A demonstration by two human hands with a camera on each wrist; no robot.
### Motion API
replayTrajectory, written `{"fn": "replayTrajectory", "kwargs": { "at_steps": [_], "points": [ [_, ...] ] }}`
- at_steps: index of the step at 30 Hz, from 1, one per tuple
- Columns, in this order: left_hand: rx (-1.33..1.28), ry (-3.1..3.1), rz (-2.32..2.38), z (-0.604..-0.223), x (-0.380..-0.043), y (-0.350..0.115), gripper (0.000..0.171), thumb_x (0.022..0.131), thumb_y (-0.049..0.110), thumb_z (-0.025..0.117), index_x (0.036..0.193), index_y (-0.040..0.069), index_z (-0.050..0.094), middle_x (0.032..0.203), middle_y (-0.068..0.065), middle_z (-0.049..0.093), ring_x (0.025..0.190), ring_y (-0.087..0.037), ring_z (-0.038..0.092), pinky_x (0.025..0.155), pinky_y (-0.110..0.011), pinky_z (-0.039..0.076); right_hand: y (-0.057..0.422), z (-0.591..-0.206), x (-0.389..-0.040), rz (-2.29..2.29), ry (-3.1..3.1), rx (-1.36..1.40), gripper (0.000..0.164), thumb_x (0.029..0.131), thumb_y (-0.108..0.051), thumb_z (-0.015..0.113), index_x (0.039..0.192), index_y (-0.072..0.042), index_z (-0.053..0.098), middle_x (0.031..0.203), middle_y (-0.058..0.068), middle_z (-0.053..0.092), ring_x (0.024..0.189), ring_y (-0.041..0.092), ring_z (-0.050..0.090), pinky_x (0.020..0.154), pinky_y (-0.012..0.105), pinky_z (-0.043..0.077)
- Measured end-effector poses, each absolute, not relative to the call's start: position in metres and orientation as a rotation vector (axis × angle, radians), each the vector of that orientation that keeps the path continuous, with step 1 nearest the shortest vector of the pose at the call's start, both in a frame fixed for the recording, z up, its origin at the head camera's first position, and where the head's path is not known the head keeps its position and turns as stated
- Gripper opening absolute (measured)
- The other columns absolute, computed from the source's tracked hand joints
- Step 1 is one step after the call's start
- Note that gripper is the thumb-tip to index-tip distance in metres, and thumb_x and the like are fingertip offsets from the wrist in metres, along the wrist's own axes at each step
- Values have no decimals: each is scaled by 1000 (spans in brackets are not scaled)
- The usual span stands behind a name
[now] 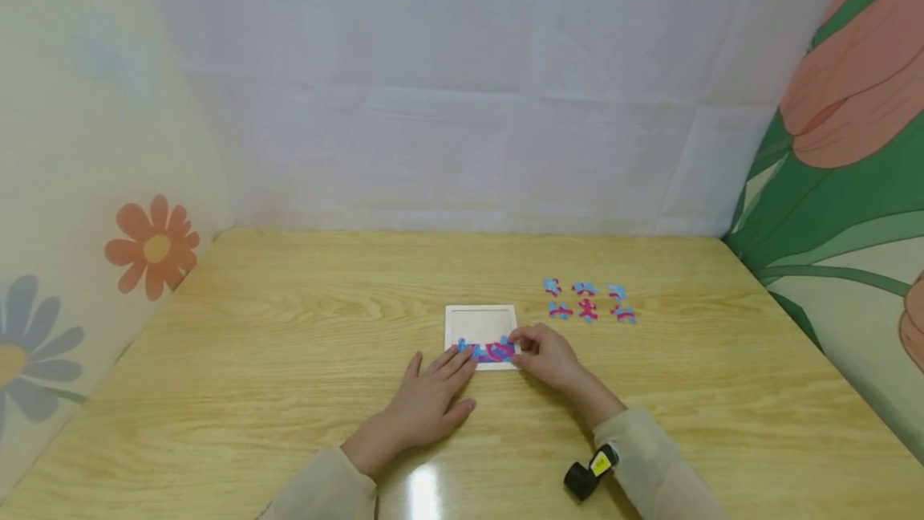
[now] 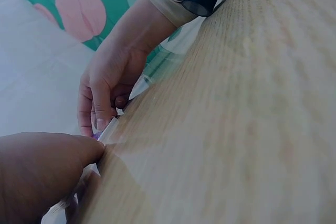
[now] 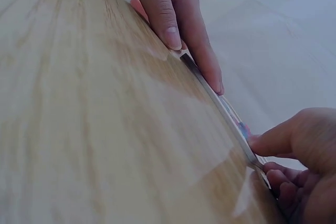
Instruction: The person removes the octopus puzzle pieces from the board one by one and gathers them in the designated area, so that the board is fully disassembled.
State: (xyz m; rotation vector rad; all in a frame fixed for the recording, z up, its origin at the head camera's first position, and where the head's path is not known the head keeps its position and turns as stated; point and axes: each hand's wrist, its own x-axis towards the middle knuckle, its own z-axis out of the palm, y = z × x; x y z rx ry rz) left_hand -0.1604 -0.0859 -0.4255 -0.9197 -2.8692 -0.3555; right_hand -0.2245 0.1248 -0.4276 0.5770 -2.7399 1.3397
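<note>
A small white square frame lies on the table, with a row of blue, pink and purple puzzle pieces along its near side. My left hand lies with straight fingers over the frame's near left corner, its fingertips on the pieces there and covering part of them. At the near right corner, my right hand has thumb and forefinger bent around the edge of the last puzzle piece in the row. In the right wrist view the thumb of the right hand touches the frame's edge beside coloured pieces.
Several loose puzzle pieces lie in two rows on the wooden table, right of and beyond the frame. A black camera is strapped to the right wrist. White cloth hangs behind the table, with flower-printed panels at both sides.
</note>
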Motion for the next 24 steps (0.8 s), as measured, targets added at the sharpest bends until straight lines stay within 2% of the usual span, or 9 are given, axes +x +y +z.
{"fn": "replayTrajectory", "kwargs": {
  "at_steps": [9,17,24],
  "points": [
    [-918,-2872,-366,-425,-160,-84,54,87,37,44,131,7,37,138,-4,27,125,-24,21,92,-59,11,126,-433,-224,1474,-2601,581,19,67,5,65,84,-3,63,74,4,52,64,13,44,58,25,39],
    [-935,-2863,-371,-423,-159,-84,52,87,34,46,130,5,38,137,-6,28,124,-25,23,91,-60,13,125,-428,-222,1660,-2557,583,14,71,8,62,84,2,61,72,9,57,58,11,46,53,21,38],
    [-931,-2863,-379,-424,-160,-86,54,87,36,44,131,6,37,138,-5,27,125,-25,22,91,-60,12,118,-407,-210,1670,-2525,580,11,70,14,59,81,10,58,71,19,56,60,19,48,53,21,38]
  ]
}}
